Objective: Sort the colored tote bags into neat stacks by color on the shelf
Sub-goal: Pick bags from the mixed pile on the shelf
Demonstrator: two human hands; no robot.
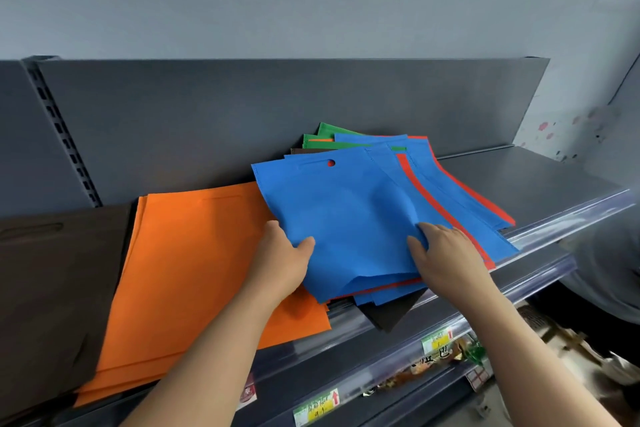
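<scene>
"Left hand (284, 253) pinches the near left edge of the top blue tote bag (346, 211), thumb on top and fingers tucked under. My right hand (440, 250) bunches a fold of the same bag between thumb and fingertips."

"Where does that bag lie?"

"On the mixed pile (433, 177), just right of the orange stack (194, 270), with its left side overlapping that stack's right edge. Under it I see more blue, a red bag (429, 204), a green bag (329, 132) at the back, and a brown bag (391, 312) whose corner hangs over the front lip."

"What looks sorted?"

"2 stacks, I'd say: the orange one, and a brown stack (52, 288) just left of it. I see no blue stack."

"So which step is this?"

"Taking a blue bag off the pile to start a blue stack, as I judge it. The next move calls for lifting with both hands together so the loose bags beneath don't drag along, then laying it flat with its edges squared. The only bare shelf (540, 180) I can see is well to the right of the orange stack, beyond the pile, so that seems the likely spot."
</scene>
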